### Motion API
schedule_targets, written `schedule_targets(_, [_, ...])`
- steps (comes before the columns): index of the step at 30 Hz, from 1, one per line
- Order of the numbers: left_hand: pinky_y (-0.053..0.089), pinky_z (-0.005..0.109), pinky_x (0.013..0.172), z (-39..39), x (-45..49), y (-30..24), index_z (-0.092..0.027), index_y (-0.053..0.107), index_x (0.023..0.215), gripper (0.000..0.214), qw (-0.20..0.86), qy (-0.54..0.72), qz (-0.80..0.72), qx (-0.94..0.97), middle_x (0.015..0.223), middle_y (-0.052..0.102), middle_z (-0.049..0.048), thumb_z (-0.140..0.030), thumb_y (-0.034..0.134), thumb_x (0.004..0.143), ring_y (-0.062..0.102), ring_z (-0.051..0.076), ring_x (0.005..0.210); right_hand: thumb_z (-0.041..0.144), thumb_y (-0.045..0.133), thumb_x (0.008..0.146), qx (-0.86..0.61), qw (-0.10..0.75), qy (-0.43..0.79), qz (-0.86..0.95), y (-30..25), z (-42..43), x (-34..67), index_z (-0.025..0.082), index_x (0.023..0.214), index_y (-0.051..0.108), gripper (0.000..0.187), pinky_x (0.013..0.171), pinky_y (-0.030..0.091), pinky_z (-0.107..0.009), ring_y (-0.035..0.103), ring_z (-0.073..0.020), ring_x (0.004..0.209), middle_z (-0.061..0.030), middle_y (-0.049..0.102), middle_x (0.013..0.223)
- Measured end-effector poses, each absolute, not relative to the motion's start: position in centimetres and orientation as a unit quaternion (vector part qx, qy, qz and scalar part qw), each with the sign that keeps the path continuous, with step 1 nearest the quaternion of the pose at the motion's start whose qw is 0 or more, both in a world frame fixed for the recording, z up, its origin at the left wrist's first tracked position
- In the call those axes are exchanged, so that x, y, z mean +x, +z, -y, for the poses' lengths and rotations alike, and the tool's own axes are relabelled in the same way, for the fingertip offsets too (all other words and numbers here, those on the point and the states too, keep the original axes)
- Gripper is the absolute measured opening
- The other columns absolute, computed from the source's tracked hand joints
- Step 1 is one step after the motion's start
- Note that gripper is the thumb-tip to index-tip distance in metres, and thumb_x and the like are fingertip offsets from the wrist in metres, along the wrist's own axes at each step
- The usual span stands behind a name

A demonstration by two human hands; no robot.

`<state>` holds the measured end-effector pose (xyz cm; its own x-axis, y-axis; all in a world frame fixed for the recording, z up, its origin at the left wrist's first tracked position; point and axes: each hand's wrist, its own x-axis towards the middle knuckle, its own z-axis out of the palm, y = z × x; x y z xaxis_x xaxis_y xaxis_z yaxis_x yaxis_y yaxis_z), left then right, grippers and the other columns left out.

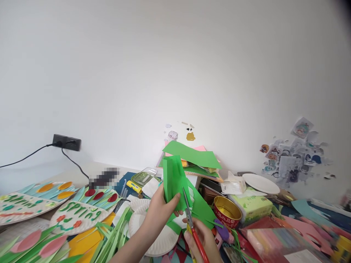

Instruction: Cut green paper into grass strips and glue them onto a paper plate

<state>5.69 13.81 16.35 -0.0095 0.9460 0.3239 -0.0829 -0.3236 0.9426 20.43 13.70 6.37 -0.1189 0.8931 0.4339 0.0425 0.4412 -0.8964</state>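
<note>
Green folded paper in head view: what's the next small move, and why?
Probably close the red-handled metal scissors and push the cut further up. The right hand holds them with blades pointing up into the lower edge of the folded green paper sheet, which the left hand pinches upright. Narrow green paper strips lie left of that hand.

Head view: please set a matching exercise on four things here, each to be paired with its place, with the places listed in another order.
Things:
1. green paper
2. scissors
3. gold tin
4. black socket

Places:
A. on the wall at far left, with a cable running from it
B. gripped in the right hand
C. held up, folded, in the left hand
D. standing open, to the right of both hands

Pairs: 1-C, 2-B, 3-D, 4-A
</note>
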Motion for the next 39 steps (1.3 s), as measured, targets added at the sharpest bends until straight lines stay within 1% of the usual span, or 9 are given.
schedule_targets(2, [0.052,0.029,0.042,-13.9,5.7,16.3,-0.021,0.044,0.089,0.029,0.432,0.592,-0.386,0.560,0.065,0.060,-0.0046,-0.035,0.059,0.069,0.062,0.017,0.044,0.055,0.065,0.068,-0.372,0.543,0.390,0.644,6.4,-13.7,20.5,0.015,0.096,0.062,0.049,0.036,0.024,-0.019,0.029,-0.0064,0.040,0.0044,0.042,0.056])
schedule_targets(8, [0.049,0.026,0.039,-14.0,5.7,16.4,-0.021,0.044,0.086,0.027,0.437,0.594,-0.380,0.558,0.060,0.060,-0.0060,-0.034,0.059,0.068,0.062,0.016,0.042,0.059,0.058,0.072,-0.408,0.524,0.368,0.651,6.1,-13.7,20.5,0.014,0.095,0.062,0.051,0.033,0.024,-0.020,0.028,-0.0064,0.036,0.0057,0.038,0.050])
schedule_targets(15, [0.046,0.025,0.037,-14.0,5.7,16.3,-0.020,0.044,0.083,0.025,0.460,0.607,-0.370,0.532,0.060,0.059,-0.0054,-0.036,0.058,0.069,0.060,0.016,0.041,0.062,0.058,0.069,-0.406,0.518,0.372,0.655,5.4,-14.2,20.6,0.012,0.096,0.061,0.057,0.029,0.023,-0.019,0.029,-0.0058,0.032,0.0064,0.038,0.048])
schedule_targets(19, [0.045,0.024,0.036,-14.2,5.9,15.9,-0.020,0.043,0.081,0.021,0.463,0.598,-0.372,0.538,0.056,0.059,-0.0055,-0.032,0.057,0.071,0.059,0.015,0.039,0.062,0.061,0.067,-0.398,0.527,0.380,0.648,5.8,-14.0,20.5,0.011,0.095,0.059,0.058,0.032,0.024,-0.019,0.029,-0.0052,0.035,0.0054,0.039,0.054])
schedule_targets(22, [0.045,0.023,0.035,-14.3,6.3,15.2,-0.019,0.044,0.083,0.019,0.472,0.571,-0.363,0.565,0.053,0.059,-0.0048,-0.030,0.056,0.073,0.059,0.015,0.039,0.063,0.059,0.069,-0.388,0.541,0.393,0.634,6.6,-13.5,20.2,0.012,0.096,0.058,0.057,0.036,0.026,-0.020,0.030,-0.0061,0.037,0.0064,0.038,0.051])
schedule_targets(26, [0.047,0.024,0.037,-14.3,6.9,14.4,-0.019,0.045,0.086,0.016,0.476,0.549,-0.354,0.589,0.054,0.059,-0.0049,-0.028,0.054,0.075,0.059,0.015,0.041,0.065,0.058,0.068,-0.383,0.570,0.391,0.613,7.6,-12.9,19.8,0.014,0.087,0.059,0.055,0.041,0.030,-0.021,0.035,-0.0079,0.039,0.0055,0.041,0.050])
schedule_targets(29, [0.047,0.024,0.037,-14.4,7.1,14.1,-0.018,0.045,0.086,0.016,0.465,0.551,-0.364,0.589,0.055,0.058,-0.0054,-0.027,0.054,0.075,0.059,0.014,0.042,0.066,0.058,0.067,-0.388,0.584,0.384,0.601,7.9,-12.7,19.6,0.015,0.082,0.059,0.053,0.042,0.033,-0.022,0.035,-0.0085,0.040,0.0052,0.042,0.051])
schedule_targets(35, [0.048,0.024,0.037,-14.6,7.1,13.9,-0.018,0.045,0.086,0.016,0.470,0.550,-0.348,0.596,0.056,0.058,-0.0052,-0.029,0.053,0.077,0.059,0.014,0.042,0.068,0.060,0.065,-0.411,0.581,0.392,0.584,7.8,-12.7,19.6,0.014,0.082,0.058,0.056,0.037,0.026,-0.020,0.031,-0.0074,0.038,0.0070,0.037,0.048])
schedule_targets(39, [0.047,0.024,0.037,-14.4,7.1,14.0,-0.019,0.045,0.083,0.014,0.472,0.552,-0.347,0.594,0.055,0.057,-0.0060,-0.028,0.053,0.077,0.058,0.013,0.041,0.066,0.062,0.064,-0.415,0.583,0.400,0.573,7.7,-12.7,19.7,0.014,0.082,0.059,0.055,0.034,0.026,-0.018,0.029,-0.0060,0.035,0.0073,0.038,0.046])
